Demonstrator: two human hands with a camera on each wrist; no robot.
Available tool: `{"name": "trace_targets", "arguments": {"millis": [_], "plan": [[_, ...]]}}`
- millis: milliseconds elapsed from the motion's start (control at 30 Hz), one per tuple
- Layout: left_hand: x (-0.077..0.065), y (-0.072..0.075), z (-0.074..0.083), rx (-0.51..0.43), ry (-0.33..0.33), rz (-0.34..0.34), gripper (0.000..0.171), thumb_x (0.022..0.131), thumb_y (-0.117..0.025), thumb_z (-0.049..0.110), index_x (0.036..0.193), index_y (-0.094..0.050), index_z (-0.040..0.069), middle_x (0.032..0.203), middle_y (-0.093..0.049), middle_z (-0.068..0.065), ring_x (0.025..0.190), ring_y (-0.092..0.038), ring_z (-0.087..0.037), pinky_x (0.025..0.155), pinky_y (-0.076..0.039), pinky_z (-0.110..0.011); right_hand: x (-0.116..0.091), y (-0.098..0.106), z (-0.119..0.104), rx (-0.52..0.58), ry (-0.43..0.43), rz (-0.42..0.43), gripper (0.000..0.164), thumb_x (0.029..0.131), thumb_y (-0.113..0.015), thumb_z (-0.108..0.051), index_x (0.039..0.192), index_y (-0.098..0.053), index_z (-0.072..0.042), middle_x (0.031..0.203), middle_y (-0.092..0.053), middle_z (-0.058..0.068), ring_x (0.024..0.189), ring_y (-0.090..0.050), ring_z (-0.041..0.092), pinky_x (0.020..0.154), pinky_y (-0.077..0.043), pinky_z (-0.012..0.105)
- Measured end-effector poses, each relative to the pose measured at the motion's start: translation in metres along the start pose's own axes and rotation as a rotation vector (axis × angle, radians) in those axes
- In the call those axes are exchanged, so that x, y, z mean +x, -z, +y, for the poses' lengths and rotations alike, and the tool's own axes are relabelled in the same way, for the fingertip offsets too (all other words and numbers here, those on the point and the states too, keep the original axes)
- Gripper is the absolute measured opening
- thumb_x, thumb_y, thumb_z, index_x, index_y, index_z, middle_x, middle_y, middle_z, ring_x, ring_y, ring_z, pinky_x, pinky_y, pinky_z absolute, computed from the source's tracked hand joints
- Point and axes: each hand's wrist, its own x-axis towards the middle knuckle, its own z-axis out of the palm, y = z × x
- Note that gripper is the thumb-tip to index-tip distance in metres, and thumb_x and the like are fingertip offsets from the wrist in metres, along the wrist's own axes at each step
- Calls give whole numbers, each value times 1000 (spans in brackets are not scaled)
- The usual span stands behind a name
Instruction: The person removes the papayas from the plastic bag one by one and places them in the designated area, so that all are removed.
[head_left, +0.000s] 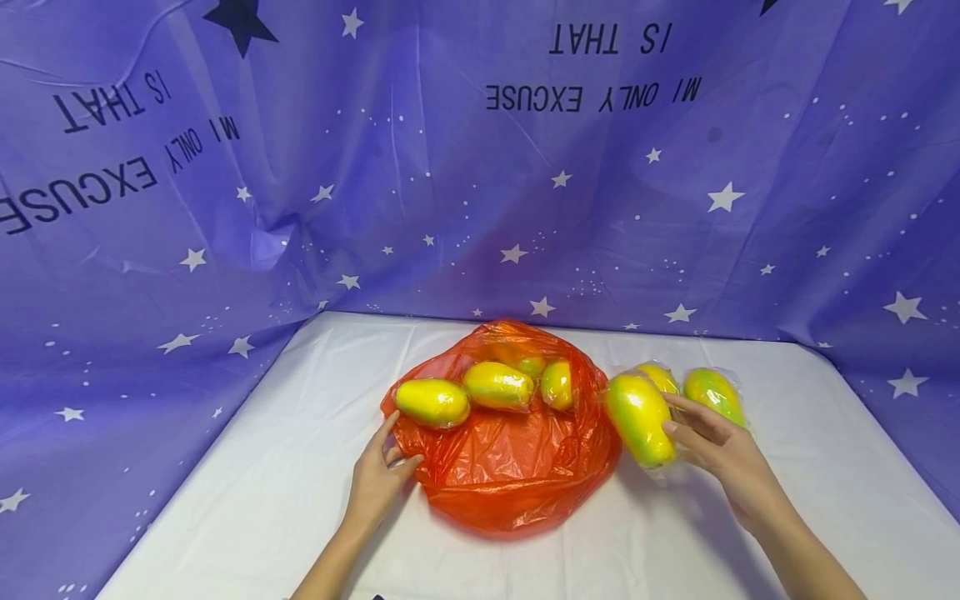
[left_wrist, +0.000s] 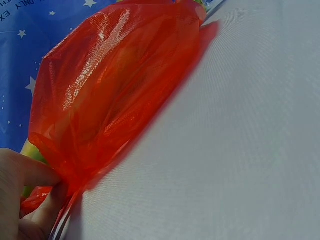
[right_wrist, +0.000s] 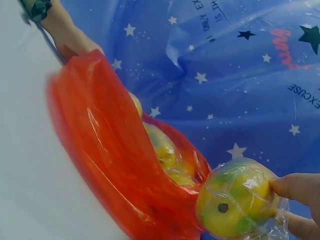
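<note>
A red plastic bag [head_left: 517, 500] lies with its mouth wide on the white table, and several yellow-green mangoes sit inside, among them one mango [head_left: 432, 403] at its left rim. My left hand [head_left: 378, 479] pinches that left rim between thumb and fingers; the gathered red plastic [left_wrist: 75, 175] shows in the left wrist view. Beside the bag's right edge, my right hand [head_left: 716, 454] grips a mango [head_left: 639, 419] in clear wrap by its side, above the table. The right wrist view shows this mango's end [right_wrist: 235, 200] with a dark stem spot, close to the bag.
Two more wrapped mangoes lie right of the bag: one mango [head_left: 658, 377] partly behind the held one, another mango [head_left: 714, 396] farther right. A purple star-printed cloth [head_left: 450, 167] hangs behind and at both sides of the white tabletop [head_left: 247, 500].
</note>
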Motion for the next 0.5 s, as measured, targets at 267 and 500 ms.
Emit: {"name": "trace_targets", "arguments": {"millis": [267,500], "plan": [[0,0,0,4,-1,5,78,79,-72,-8,147,-36,2,126,-55,-29,97,-67,-32,72,-53,-19,-2,14,2,-4,25,38,51,96,-61,-22,143,-46,-8,121,-57,-21,106,-57,-4,80,-52,21],[0,-1,1,-34,14,-3,78,80,-71,-9,148,-35,3,118,-60,-29,97,-67,-33,70,-53,-20,-2,28,8,-1,26,66,48,96,-61,-19,143,-48,-11,114,-60,-22,100,-59,-2,78,-52,18]]}}
